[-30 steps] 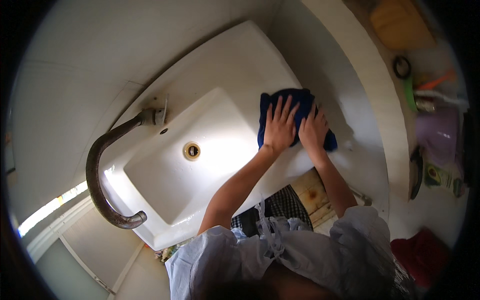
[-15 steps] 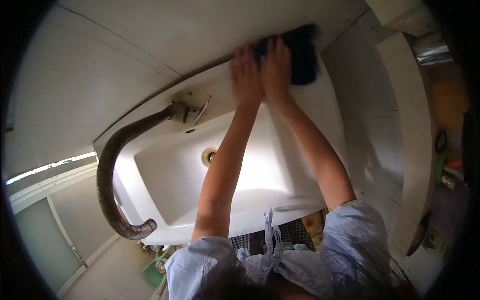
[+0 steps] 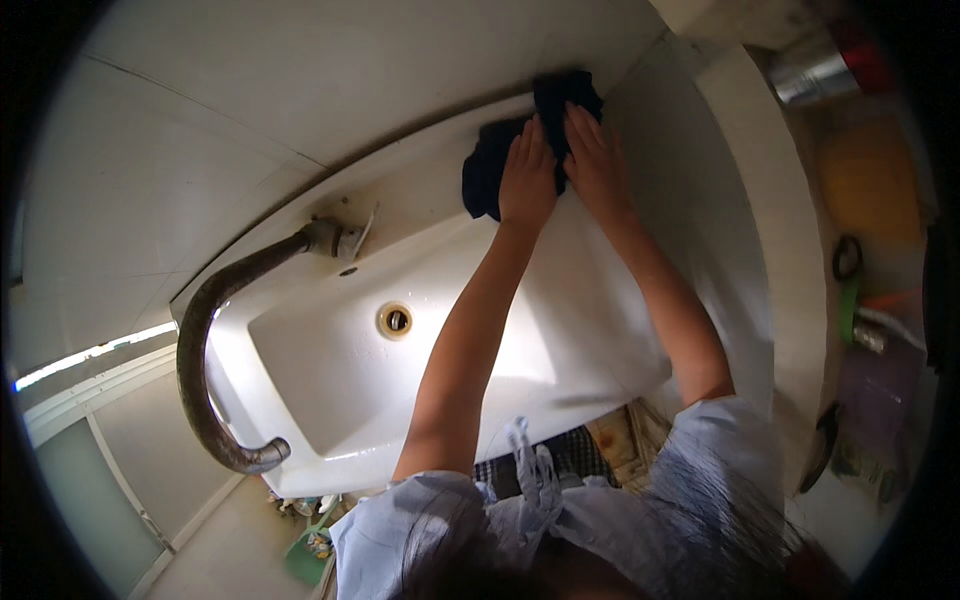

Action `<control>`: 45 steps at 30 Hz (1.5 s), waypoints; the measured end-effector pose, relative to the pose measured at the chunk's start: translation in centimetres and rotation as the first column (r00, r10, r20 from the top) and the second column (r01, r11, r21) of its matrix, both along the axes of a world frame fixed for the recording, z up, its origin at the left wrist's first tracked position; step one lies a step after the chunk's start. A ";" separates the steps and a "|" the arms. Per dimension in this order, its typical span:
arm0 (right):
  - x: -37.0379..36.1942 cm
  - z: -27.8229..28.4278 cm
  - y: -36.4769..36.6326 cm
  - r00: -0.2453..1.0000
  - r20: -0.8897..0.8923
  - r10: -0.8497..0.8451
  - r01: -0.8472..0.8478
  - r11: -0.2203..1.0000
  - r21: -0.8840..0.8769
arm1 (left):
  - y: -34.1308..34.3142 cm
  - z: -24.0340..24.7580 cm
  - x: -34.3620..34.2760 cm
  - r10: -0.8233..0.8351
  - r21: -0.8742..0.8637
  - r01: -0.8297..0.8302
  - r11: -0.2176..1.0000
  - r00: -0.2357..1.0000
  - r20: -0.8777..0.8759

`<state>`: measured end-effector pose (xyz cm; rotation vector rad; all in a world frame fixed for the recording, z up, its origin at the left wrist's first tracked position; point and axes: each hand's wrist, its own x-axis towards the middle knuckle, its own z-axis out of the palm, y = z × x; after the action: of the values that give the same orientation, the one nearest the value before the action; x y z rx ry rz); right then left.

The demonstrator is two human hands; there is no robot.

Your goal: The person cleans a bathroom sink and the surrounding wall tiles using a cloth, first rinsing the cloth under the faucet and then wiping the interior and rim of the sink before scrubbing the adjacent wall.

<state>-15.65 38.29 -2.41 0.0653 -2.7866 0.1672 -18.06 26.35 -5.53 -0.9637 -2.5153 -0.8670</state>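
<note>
1. The left hand (image 3: 527,180) lies flat, palm down and fingers stretched out, on a dark blue cloth (image 3: 495,165).
2. The right hand (image 3: 597,160) lies just beside the left one, also flat with its fingers spread, pressing on the same cloth; neither hand is curled around it.
3. The cloth is bunched on the back ledge of a white sink (image 3: 330,370), at the far right corner where the ledge meets the pale tiled wall (image 3: 250,110). Part of the cloth shows beyond the fingertips and part spills to the left of the left hand.
4. Both bare forearms reach up from the lower edge across the right half of the basin; light blue sleeves (image 3: 720,450) cover the upper arms.
5. A round drain (image 3: 395,320) with a brass-coloured ring sits near the middle of the basin, well apart from the hands.
6. A dark, curved metal tap (image 3: 215,340) rises from the ledge at the left and arches over the basin's left end; its base sits beside a small lever.
7. To the right of the sink runs a pale bench (image 3: 770,200); beyond it lie a shiny metal container (image 3: 805,75), a yellowish round thing (image 3: 870,185) and a green item (image 3: 850,300), all blurred toward the rim.
8. A checked fabric (image 3: 560,455) shows below the sink's front edge.
</note>
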 end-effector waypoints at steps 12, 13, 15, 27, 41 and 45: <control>21.5 2.3 2.0 0.974 0.227 -0.015 0.017 1.000 -0.005 | -0.5 2.0 16.7 -0.299 -0.107 0.319 0.942 0.939 0.172; 24.0 2.1 1.4 0.968 0.248 -0.036 0.045 0.999 -0.030 | -0.9 1.5 19.1 -0.353 -0.088 0.379 0.921 0.909 0.221; 28.2 2.2 1.0 0.963 0.258 -0.077 0.089 0.995 -0.037 | -1.3 1.8 21.6 -0.423 -0.066 0.452 0.890 0.870 0.252; 34.1 4.2 -15.5 0.920 0.306 -0.245 0.287 0.953 -0.100 | -17.1 6.3 29.1 -0.338 -0.284 0.452 0.846 0.865 0.371; 22.2 0.3 -7.8 0.965 0.258 -0.043 0.100 0.972 -0.213 | -8.7 1.4 24.2 -0.036 -0.393 0.215 0.894 0.909 0.415; 17.3 0.0 -6.1 0.979 0.174 0.108 -0.076 0.980 -0.183 | -6.7 -0.5 21.5 0.140 -0.377 0.034 0.926 0.895 0.423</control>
<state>1.65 32.24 -2.42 0.1428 -2.9397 0.4644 3.43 19.63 -6.04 -0.8696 -3.1750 -0.6532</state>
